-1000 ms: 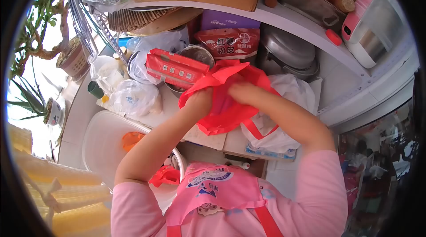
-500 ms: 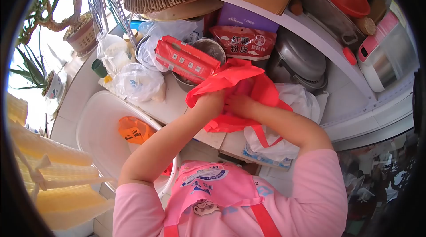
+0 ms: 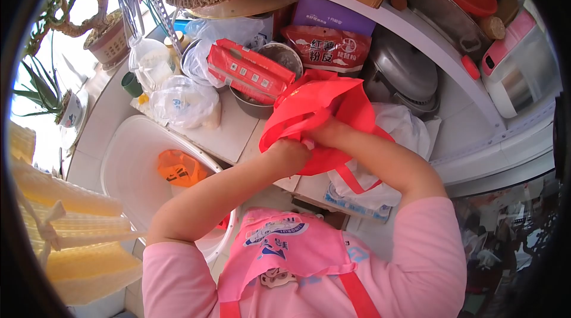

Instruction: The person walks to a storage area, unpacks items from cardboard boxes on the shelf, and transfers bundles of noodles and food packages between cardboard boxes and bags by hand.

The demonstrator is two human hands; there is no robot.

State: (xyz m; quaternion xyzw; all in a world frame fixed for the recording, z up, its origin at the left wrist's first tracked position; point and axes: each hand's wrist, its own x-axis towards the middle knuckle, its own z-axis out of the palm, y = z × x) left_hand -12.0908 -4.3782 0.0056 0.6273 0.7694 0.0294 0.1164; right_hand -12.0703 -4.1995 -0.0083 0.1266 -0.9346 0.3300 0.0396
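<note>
A red fabric bag (image 3: 351, 101) with a strap stands upright at the middle, its mouth facing me. My left hand (image 3: 290, 157) is closed on the near edge of the bag. Into the bag's mouth reaches my right hand (image 3: 324, 132); the folds hide its fingers, and what they touch inside cannot be seen. Just beyond the bag, a red printed packet (image 3: 253, 74) lies across a metal pot (image 3: 253, 105). White plastic bags (image 3: 395, 130) are bunched to the right of the red bag.
A white tub (image 3: 128, 166) with an orange bag (image 3: 180, 167) in it stands at left. Behind are a red food packet (image 3: 327, 50), a purple box (image 3: 332, 17) and a lidded grey pot (image 3: 404, 68). A shelf edge (image 3: 437, 59) curves overhead; a yellow cloth (image 3: 77, 211) hangs at left.
My left hand has come lower and toward me, out of the bag's mouth to its near edge. My right hand has risen slightly, and the bag's opening has shifted right and folded differently.
</note>
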